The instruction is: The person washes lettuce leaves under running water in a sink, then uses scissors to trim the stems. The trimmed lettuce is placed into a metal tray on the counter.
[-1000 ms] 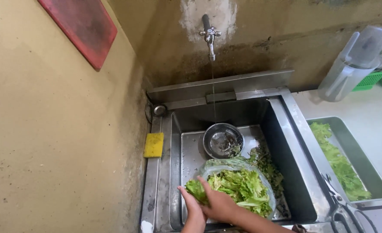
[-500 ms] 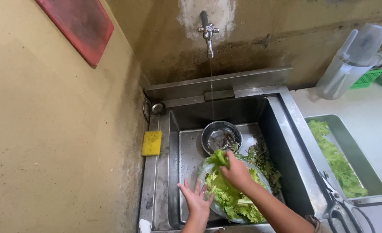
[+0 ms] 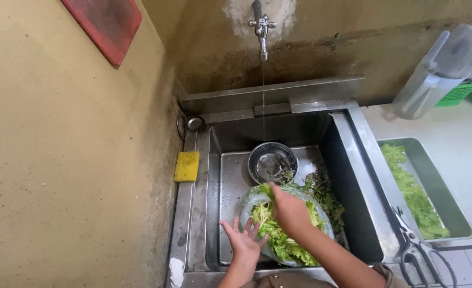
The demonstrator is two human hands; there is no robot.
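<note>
Stained tan wall carries a red rectangular board (image 3: pixel 104 24) upper left; a yellow sponge (image 3: pixel 186 166) lies on the steel sink (image 3: pixel 196 213) rim. Left hand (image 3: pixel 243 241), fingers spread, presses the side of a clear bowl of greens (image 3: pixel 286 229) in the basin. Right hand (image 3: pixel 288 209) lies flat on the leaves, clamping nothing. Metal bowl (image 3: pixel 272 162) under tap (image 3: pixel 261 26). Tray of greens (image 3: pixel 425 192) and scissors (image 3: pixel 420 253) at right.

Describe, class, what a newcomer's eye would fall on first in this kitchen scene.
Bright green leafy greens fill a clear bowl in the steel sink; the right hand presses into them and the left hand touches the bowl's side. Behind, a thin stream from the wall tap falls into a small metal bowl. A yellow sponge lies on the left rim.
</note>
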